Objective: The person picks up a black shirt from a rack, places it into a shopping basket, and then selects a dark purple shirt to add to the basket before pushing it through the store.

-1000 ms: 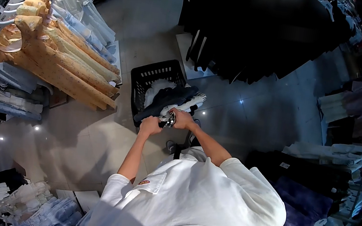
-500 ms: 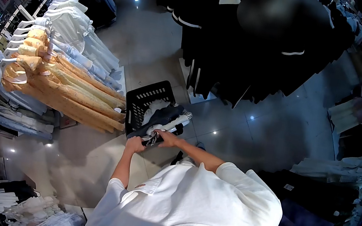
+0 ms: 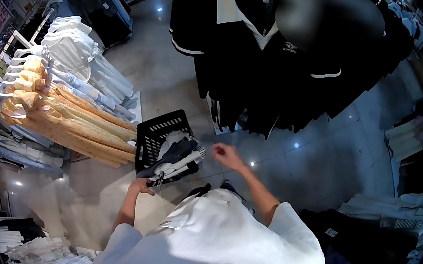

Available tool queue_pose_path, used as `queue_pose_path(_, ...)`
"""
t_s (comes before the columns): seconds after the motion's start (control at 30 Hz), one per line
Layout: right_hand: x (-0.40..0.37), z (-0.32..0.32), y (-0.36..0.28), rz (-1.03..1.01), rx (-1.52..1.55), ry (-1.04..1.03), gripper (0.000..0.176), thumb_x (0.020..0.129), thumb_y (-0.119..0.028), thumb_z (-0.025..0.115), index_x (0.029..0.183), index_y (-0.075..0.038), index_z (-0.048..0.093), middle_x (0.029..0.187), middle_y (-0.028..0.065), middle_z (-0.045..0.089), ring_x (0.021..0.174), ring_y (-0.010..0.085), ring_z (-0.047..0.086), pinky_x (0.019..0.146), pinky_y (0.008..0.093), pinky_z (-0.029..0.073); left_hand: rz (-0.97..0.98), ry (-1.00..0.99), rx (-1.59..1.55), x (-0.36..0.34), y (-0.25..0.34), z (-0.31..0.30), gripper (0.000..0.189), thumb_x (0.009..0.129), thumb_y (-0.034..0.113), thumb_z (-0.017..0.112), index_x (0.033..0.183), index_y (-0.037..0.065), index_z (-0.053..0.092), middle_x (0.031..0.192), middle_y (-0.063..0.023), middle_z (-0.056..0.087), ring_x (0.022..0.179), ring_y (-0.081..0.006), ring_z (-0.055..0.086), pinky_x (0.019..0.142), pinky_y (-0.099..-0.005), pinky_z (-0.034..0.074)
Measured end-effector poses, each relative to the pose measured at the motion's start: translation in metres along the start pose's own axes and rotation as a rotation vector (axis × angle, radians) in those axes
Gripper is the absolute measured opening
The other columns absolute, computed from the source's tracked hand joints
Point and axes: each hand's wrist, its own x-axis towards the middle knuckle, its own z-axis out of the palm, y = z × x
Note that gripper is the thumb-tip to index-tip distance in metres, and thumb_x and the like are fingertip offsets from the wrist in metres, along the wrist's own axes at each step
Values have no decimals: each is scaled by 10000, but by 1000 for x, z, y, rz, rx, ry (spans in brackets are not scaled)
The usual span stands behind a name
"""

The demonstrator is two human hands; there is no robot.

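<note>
A black shopping basket [image 3: 147, 128] with slotted walls stands ahead of me, holding folded clothes. My left hand [image 3: 142, 184] is closed over its near edge, with the thumb pointing out. Inside lie a dark garment [image 3: 174, 150], a white one [image 3: 172, 169] and a striped piece at the side. To the right of the basket, apart from it, my right hand [image 3: 227, 155] hangs in the air. Its fingers look loosely bent and slightly blurred, and I see nothing in them.
Orange dresses [image 3: 69, 123] and white tops [image 3: 78, 47] hang on a rack at the left, close to the basket. Black collared shirts [image 3: 248, 77] hang ahead. More clothes [image 3: 387, 209] are at the right. Glossy tiled floor [image 3: 295, 162] lies between.
My right hand has let go of the clothes at the basket's near side and moved right. My left hand stays at the near edge. The view has shifted slightly, showing more of the black shirts.
</note>
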Motion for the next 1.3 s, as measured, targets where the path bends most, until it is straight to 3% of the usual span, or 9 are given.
queue_pose_path(0.13,18,-99,-73,-181,-202,300,218,815,-150,633,1002,-40,618,804,102,655,711,188,638,648,299,501,46,-101,-73,-29,55,-100,735,537,504,787,1097,59,621,1038,-152,635,974,-262,605,843,-350,479)
queue_pose_path(0.27,32,-184,-151,-400,-401,623,148,812,-98,621,941,-25,624,812,105,639,740,227,627,688,312,490,501,552,-433,-47,128,-205,323,786,179,680,1042,0,596,872,-126,655,748,-198,618,706,-314,500)
queue_pose_path(0.4,49,-247,-223,-725,-786,934,162,788,-76,630,941,-26,613,855,104,622,842,262,604,756,329,479,752,1005,-409,-83,209,-329,293,786,148,657,1047,30,598,976,-128,630,898,-240,596,785,-326,469)
queue_pose_path(0.57,76,-299,-281,-657,-1221,1060,481,796,-213,652,1212,-78,454,1145,120,515,1079,294,489,904,373,409,1084,1432,-275,-119,289,-437,322,815,175,639,1094,30,571,1066,-143,585,955,-280,571,834,-338,455)
queue_pose_path(0.73,114,-336,-274,-451,-1313,988,475,764,-314,673,1130,-53,519,959,129,608,875,277,619,741,387,503,1127,1446,-169,-98,329,-497,447,843,314,614,1149,1,525,1111,-180,559,1046,-299,537,910,-364,418)
queue_pose_path(0.87,131,-345,-279,-193,-1265,901,390,788,-428,637,938,-68,630,723,92,660,651,255,659,572,359,526,985,1250,-78,-70,339,-512,579,830,402,611,1221,1,464,1151,-213,548,1090,-323,531,926,-381,421)
queue_pose_path(0.93,133,-347,-279,-264,-1247,941,363,793,-449,621,884,-100,663,672,74,656,607,238,654,546,351,522,888,1090,-166,-77,345,-514,632,831,444,599,1216,-36,456,1097,-241,588,1029,-353,575,898,-392,445)
queue_pose_path(1.0,138,-348,-277,-252,-1247,977,336,790,-444,625,879,-125,684,674,65,660,601,225,653,544,346,522,950,1255,-75,-59,344,-515,617,832,456,598,1182,-41,495,992,-230,627,958,-342,609,850,-390,467)
queue_pose_path(1.3,139,-356,-297,-192,-1258,978,330,805,-459,615,935,-166,698,666,36,655,622,208,656,583,342,525,1033,1163,-165,-75,349,-528,652,812,481,617,1178,-50,522,878,-220,648,826,-316,646,761,-376,495)
